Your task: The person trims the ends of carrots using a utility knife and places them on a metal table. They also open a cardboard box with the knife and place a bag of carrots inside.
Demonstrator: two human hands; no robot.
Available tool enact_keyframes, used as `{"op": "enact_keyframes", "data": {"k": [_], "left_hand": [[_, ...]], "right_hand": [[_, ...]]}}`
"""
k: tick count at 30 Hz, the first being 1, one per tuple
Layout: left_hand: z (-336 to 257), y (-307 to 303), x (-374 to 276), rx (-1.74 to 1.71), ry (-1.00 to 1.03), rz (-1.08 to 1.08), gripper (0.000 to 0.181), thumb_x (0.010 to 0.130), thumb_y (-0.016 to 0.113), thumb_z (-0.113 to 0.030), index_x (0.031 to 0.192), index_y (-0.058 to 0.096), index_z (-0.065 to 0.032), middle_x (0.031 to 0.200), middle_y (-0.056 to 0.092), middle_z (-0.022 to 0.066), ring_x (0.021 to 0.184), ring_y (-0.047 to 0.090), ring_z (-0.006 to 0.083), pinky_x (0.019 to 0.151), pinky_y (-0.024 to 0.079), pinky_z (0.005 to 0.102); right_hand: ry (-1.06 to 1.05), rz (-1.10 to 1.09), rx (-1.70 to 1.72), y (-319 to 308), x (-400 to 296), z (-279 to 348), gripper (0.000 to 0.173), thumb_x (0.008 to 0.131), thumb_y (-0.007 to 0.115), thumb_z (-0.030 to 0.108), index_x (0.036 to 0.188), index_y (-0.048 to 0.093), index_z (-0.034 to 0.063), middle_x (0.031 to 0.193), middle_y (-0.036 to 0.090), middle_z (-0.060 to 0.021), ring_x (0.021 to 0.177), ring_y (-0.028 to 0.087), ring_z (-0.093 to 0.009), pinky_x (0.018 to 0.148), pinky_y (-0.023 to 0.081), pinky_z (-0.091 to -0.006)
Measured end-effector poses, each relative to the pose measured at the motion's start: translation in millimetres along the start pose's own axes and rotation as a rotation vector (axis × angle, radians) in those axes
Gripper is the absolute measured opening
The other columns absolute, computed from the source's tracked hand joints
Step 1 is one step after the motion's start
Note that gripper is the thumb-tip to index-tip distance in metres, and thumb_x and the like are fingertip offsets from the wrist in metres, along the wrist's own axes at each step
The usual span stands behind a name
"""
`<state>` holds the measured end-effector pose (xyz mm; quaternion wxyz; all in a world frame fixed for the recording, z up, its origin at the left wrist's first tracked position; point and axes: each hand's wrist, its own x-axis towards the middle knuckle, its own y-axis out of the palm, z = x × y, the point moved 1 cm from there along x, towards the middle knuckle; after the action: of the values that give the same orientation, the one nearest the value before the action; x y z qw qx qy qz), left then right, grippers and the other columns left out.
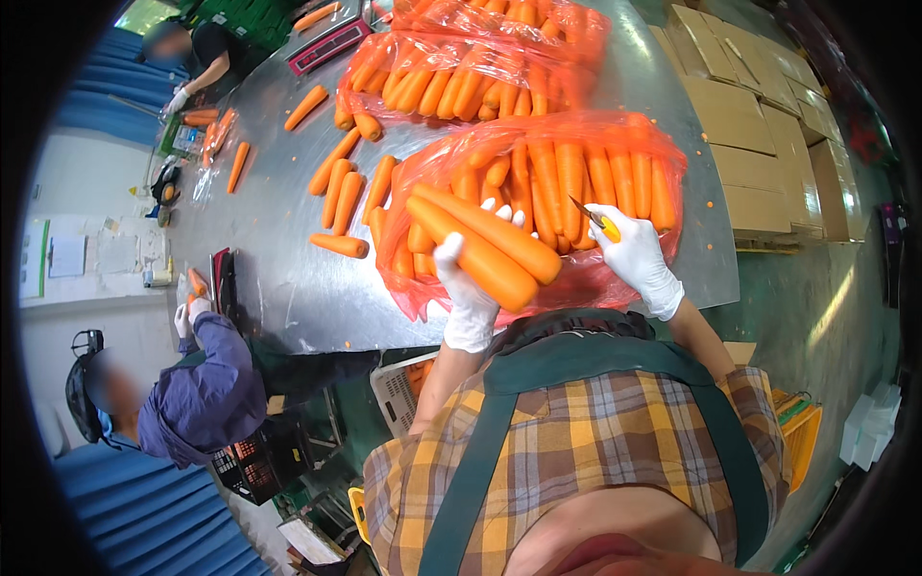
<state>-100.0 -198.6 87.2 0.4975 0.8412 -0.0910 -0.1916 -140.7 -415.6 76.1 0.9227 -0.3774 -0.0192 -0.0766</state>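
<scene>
My left hand (467, 306), in a white glove, grips two carrots (479, 245) side by side above an opened red plastic bag (425, 169). Its fingertips show behind the carrots. In my right hand (634, 255), also gloved, is a small knife (609, 227) with a yellow handle and a thin dark blade pointing up and left over the bag. Many carrots (569, 180) lie packed in rows inside this bag. Several loose carrots (342, 198) rest on the metal table (277, 288) to the left of it.
More red bags of carrots (446, 79) lie farther up the table, near a weighing scale (331, 43). A co-worker in a purple jacket (209, 389) handles carrots at left; another person (209, 61) works at the far corner. Cardboard boxes (742, 151) are stacked at right. A crate (396, 396) stands below the table edge.
</scene>
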Motion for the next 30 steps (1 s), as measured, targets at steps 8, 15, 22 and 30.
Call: {"op": "enact_keyframes", "data": {"k": [8, 15, 22, 30], "left_hand": [[-5, 5, 8, -0.588, -0.104, -0.044, 0.072, 0.077, 0.058, -0.044, 0.129, 0.039, 0.001, 0.122, 0.051, 0.0145, 0.117, 0.048, 0.0316, 0.107, 0.033, 0.0481], [3, 4, 5, -0.521, -0.05, -0.14, 0.077, 0.076, 0.059, -0.052, 0.125, 0.041, 0.0041, 0.116, 0.051, 0.0175, 0.109, 0.052, 0.0308, 0.102, 0.04, 0.0423], [-6, 1, -7, -0.531, -0.124, -0.254, 0.073, 0.078, 0.054, -0.054, 0.123, 0.044, 0.0026, 0.122, 0.051, 0.0184, 0.111, 0.053, 0.0314, 0.1, 0.041, 0.0447], [-4, 8, 1, -0.311, -0.007, -0.428, 0.063, 0.081, 0.052, -0.051, 0.113, 0.046, 0.0027, 0.099, 0.056, 0.0164, 0.098, 0.056, 0.0327, 0.095, 0.045, 0.0451]], "right_hand": [[-0.367, -0.205, -0.128, 9, -13, 45, 0.045, 0.075, 0.063, -0.001, 0.119, 0.059, 0.0061, 0.097, 0.067, -0.0129, 0.082, 0.067, -0.025, 0.069, 0.053, -0.0323], [-0.396, -0.335, -0.294, 16, -5, 50, 0.048, 0.075, 0.062, 0.0, 0.122, 0.056, 0.0043, 0.099, 0.067, -0.012, 0.072, 0.065, -0.024, 0.062, 0.051, -0.034], [0.015, -0.35, -0.333, 6, 27, -36, 0.047, 0.077, 0.059, 0.003, 0.123, 0.053, 0.0095, 0.088, 0.068, -0.013, 0.073, 0.066, -0.032, 0.06, 0.053, -0.0418], [-0.472, -0.095, 0.138, -6, 3, 70, 0.048, 0.073, 0.074, 0.007, 0.118, 0.058, 0.0023, 0.106, 0.066, -0.0158, 0.094, 0.066, -0.03, 0.082, 0.054, -0.0337]]}}
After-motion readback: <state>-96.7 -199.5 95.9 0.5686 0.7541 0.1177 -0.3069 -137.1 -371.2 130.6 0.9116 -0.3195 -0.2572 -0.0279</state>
